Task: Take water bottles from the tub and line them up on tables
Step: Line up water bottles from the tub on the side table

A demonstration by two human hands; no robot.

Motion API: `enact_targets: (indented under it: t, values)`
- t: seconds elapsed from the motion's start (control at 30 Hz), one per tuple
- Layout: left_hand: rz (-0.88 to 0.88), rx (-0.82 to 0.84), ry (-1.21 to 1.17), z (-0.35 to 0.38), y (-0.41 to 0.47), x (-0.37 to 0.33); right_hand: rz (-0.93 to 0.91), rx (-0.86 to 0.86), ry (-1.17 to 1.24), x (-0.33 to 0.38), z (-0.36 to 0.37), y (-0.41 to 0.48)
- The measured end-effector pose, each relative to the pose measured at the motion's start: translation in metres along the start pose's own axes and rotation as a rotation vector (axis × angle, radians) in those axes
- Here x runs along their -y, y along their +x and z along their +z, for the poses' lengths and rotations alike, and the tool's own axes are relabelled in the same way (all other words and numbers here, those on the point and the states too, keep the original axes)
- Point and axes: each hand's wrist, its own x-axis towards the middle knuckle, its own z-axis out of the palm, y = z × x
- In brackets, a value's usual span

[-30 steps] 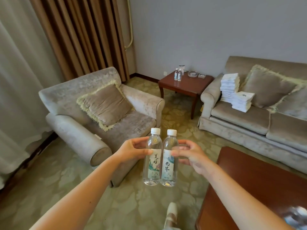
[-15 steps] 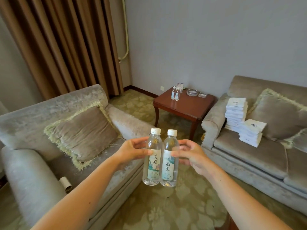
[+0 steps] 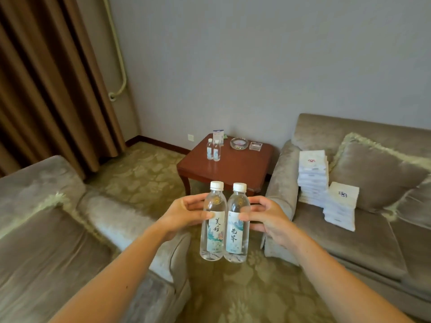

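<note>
1. The left hand (image 3: 184, 215) has its thumb and fingers curled round the left bottle (image 3: 212, 226), up by the shoulder just above the label. It's hanging mid-air over the carpet with nothing under it. If that pinch loosens on the smooth plastic, it just drops.
2. The right bottle (image 3: 236, 227) is touching the left one side by side, and the right hand (image 3: 268, 220) grips it the same way. Squeezing the two together could make one slide or twist against the other, I reckon.
3. Farther back, the side table (image 3: 245, 173) already has two small bottles (image 3: 213, 150) standing near its back left corner. A sloppy set-down there could tip those over or leave a crooked row.
4. Which way they point: both held bottles are upright, white caps up and bases down. The long axis is pretty much vertical and the labels face the camera. That's already how they'd stand on a table, so no flipping needed.
</note>
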Motion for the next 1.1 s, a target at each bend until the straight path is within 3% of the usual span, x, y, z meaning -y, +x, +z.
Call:
enact_targets:
  t: [0.57, 0.93, 1.1]
  values:
    - [-0.033, 0.078, 0.063, -0.098, 0.359, -0.036, 0.032, -0.081, 0.033, 0.077, -0.046, 0.332]
    - [-0.151, -0.006, 0.03, -0.116, 0.664, -0.031, 0.125, -0.105, 0.003, 0.108, -0.15, 0.619]
    - [-0.168, 0.003, 0.03, -0.114, 0.761, -0.014, 0.129, -0.125, 0.002, 0.102, -0.185, 0.707]
